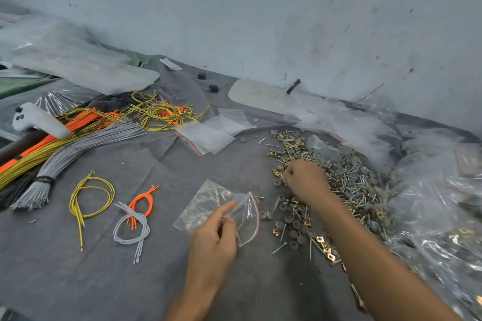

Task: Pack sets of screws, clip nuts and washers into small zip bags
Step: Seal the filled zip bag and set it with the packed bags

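Zip bag (203,203) pinched agape by L hand (212,240) beside hardware pile (349,180) for quick filling; screw (283,179) apparently gripped by curled R hand (305,180).

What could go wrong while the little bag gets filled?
The left hand pinches the small clear red-striped zip bag only near its mouth, so it may sag and parts miss it. The right hand reaches into a mixed pile of silver screws, grey washers and gold clip nuts, so a miscount seems possible.
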The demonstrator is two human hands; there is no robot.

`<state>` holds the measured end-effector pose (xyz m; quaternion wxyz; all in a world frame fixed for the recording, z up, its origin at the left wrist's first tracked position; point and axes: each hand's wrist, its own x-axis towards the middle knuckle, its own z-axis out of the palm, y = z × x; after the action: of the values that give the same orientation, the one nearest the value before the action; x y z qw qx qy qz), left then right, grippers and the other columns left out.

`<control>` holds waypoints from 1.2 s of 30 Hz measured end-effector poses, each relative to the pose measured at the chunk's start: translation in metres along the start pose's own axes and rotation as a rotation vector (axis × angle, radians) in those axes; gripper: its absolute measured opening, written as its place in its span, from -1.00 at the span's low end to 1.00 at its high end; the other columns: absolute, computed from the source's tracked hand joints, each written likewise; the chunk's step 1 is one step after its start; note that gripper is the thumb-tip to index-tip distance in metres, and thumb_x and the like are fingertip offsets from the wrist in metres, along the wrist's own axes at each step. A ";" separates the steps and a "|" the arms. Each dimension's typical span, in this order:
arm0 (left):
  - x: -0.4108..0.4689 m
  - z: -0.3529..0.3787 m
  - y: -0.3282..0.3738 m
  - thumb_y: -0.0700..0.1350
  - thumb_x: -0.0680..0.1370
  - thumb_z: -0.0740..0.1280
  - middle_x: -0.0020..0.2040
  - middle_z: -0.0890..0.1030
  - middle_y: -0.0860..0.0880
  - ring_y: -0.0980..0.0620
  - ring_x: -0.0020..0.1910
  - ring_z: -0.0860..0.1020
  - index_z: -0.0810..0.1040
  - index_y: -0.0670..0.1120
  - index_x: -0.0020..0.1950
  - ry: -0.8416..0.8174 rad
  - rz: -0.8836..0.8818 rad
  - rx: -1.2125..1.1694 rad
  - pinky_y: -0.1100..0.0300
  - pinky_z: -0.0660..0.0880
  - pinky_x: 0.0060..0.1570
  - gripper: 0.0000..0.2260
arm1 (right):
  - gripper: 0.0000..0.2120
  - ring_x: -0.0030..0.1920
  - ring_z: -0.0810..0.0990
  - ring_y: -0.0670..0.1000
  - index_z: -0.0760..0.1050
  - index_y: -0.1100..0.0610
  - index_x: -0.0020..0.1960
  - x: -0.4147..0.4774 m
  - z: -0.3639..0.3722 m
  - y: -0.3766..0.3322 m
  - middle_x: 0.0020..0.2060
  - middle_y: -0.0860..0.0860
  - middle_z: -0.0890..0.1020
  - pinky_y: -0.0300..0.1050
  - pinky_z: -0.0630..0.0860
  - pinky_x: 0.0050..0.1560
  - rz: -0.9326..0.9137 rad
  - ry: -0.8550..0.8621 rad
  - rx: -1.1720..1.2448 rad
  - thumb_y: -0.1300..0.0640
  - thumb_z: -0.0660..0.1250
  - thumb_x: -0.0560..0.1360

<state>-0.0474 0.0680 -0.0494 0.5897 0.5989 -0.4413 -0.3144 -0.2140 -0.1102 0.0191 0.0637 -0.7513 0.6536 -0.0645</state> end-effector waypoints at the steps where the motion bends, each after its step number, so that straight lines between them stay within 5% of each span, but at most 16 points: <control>1: 0.000 0.001 -0.001 0.01 0.52 0.20 -0.41 0.57 0.04 0.16 -0.44 0.46 0.61 0.20 0.16 0.000 0.007 -0.002 0.32 0.41 -0.38 -0.71 | -0.79 -0.13 0.59 0.14 0.51 0.15 -0.15 0.007 0.006 0.001 -0.22 0.08 0.61 -0.05 0.51 -0.11 0.007 -0.019 -0.048 0.06 0.28 0.61; 8: 0.004 0.000 -0.005 0.00 0.53 0.21 -0.39 0.59 0.05 0.15 -0.41 0.50 0.61 0.23 0.13 -0.002 0.014 0.029 0.32 0.44 -0.33 -0.74 | -0.81 0.05 0.63 0.19 0.58 0.21 0.12 0.017 0.024 -0.009 0.03 0.16 0.66 0.01 0.54 -0.06 -0.071 0.005 -0.310 0.14 0.32 0.57; 16: 0.003 0.001 -0.004 -0.04 0.53 0.19 -0.42 0.57 0.03 0.18 -0.46 0.47 0.61 0.18 0.16 0.006 0.037 0.025 0.33 0.42 -0.38 -0.71 | -0.86 -0.26 0.56 0.01 0.41 0.08 -0.12 -0.023 0.006 0.007 -0.27 -0.01 0.59 0.01 0.53 -0.23 -0.040 0.013 0.100 0.08 0.25 0.61; 23: 0.000 0.001 -0.002 -0.06 0.53 0.18 -0.43 0.55 -0.03 0.17 -0.47 0.46 0.61 0.19 0.16 0.008 0.048 0.012 0.31 0.42 -0.39 -0.69 | -0.86 -0.28 0.56 -0.13 0.47 -0.06 -0.15 -0.077 -0.020 0.006 -0.28 -0.11 0.61 -0.16 0.52 -0.26 -0.089 0.010 0.238 0.07 0.33 0.58; 27: 0.000 0.001 0.000 -0.08 0.54 0.19 -0.42 0.57 0.00 0.18 -0.45 0.49 0.61 0.17 0.16 0.019 0.068 0.012 0.34 0.45 -0.34 -0.70 | -0.89 -0.25 0.57 -0.14 0.51 -0.04 -0.18 -0.123 -0.021 -0.015 -0.32 -0.16 0.60 -0.26 0.48 -0.22 -0.302 -0.024 0.356 0.06 0.42 0.48; 32: -0.002 0.002 -0.002 -0.07 0.55 0.20 -0.40 0.55 -0.06 0.12 -0.47 0.46 0.61 0.21 0.15 0.036 0.090 0.015 0.21 0.45 -0.38 -0.70 | -0.94 -0.12 0.53 -0.01 0.51 0.06 -0.04 -0.130 -0.010 -0.041 -0.14 -0.08 0.55 -0.05 0.45 -0.04 -0.541 0.051 0.152 0.08 0.32 0.55; 36: 0.001 0.001 -0.006 -0.07 0.53 0.23 -0.41 0.55 -0.07 0.10 -0.45 0.48 0.64 0.24 0.11 0.070 0.084 0.007 0.18 0.46 -0.36 -0.70 | -0.94 -0.18 0.57 -0.15 0.59 -0.04 -0.02 -0.113 -0.016 -0.049 -0.24 -0.18 0.60 -0.25 0.49 -0.12 -0.462 0.036 0.394 0.00 0.39 0.54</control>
<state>-0.0473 0.0663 -0.0553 0.6153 0.5924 -0.4463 -0.2669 -0.1845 0.0085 0.0420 0.1801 -0.8521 0.4414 -0.2162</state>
